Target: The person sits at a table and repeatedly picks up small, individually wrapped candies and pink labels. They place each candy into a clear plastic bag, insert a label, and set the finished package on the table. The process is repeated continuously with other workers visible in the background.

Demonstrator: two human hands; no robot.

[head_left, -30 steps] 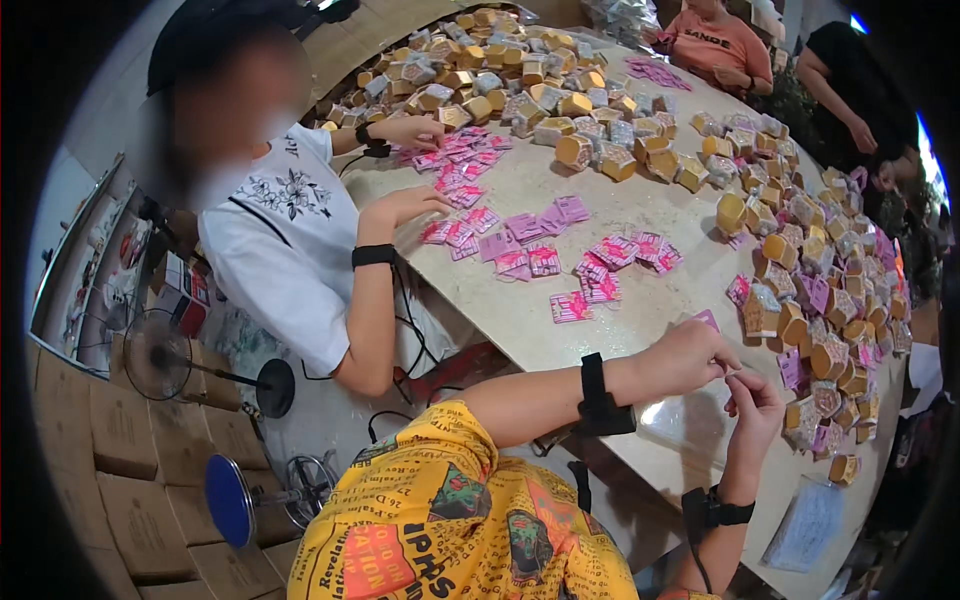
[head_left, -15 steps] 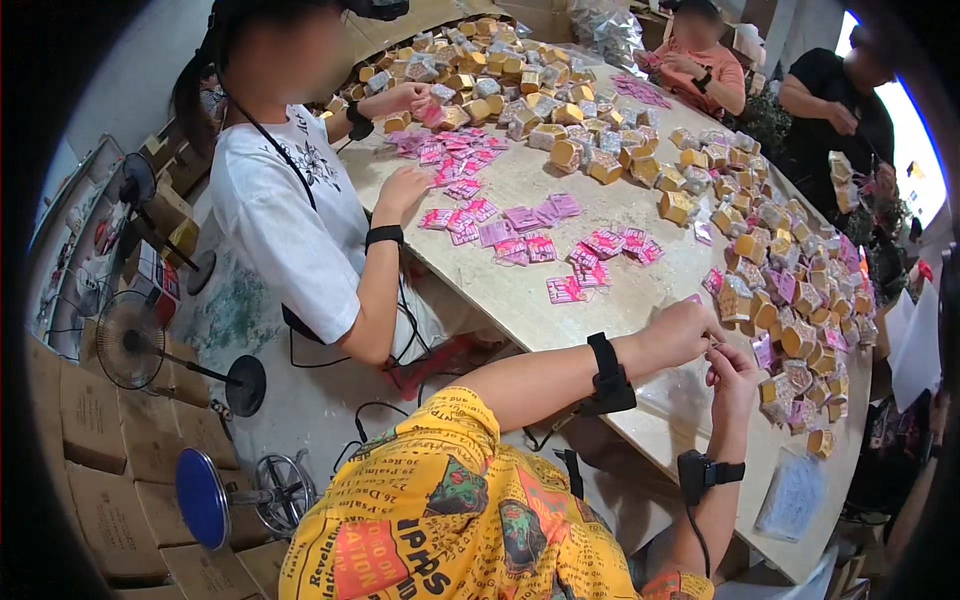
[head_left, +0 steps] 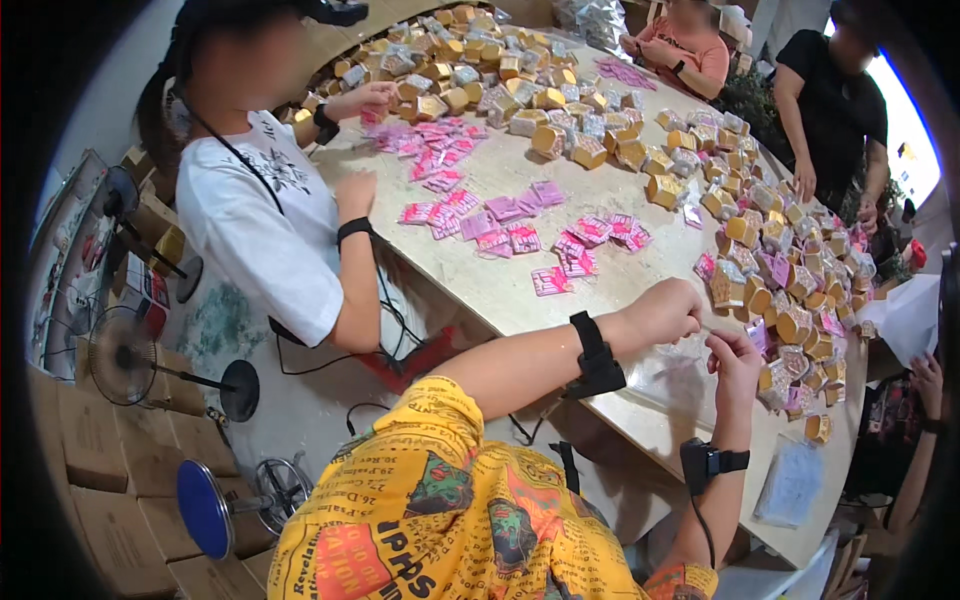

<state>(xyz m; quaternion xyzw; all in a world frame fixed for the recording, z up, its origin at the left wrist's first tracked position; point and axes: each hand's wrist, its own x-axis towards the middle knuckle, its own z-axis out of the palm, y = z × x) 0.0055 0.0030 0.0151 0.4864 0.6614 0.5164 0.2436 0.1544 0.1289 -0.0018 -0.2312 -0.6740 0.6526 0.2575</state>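
Note:
My left hand [head_left: 660, 318] is closed above the table's near edge, its fingers curled; what it grips is too small or hidden to name. Just right of it, my right hand [head_left: 735, 365] has thumb and fingers pinched together, on something I cannot make out. A small gap separates the hands. Beneath them lies clear plastic film [head_left: 672, 378]. Pink printed cards [head_left: 577, 256] lie in loose groups beyond my left hand. To the right of my hands spreads a heap of small gold boxes [head_left: 797, 323], some in clear wrap, with pink cards among them.
The pale table [head_left: 480, 290] holds another pile of gold boxes [head_left: 480, 80] at the back. A co-worker in a white shirt [head_left: 250, 230] handles pink cards at the left. Other people stand around the far and right sides. A plastic packet [head_left: 788, 485] lies by my right forearm.
My hands have drawn slightly apart, the left moving a little up and left. The person in black at the far right has lowered their arms. The view has shifted a little.

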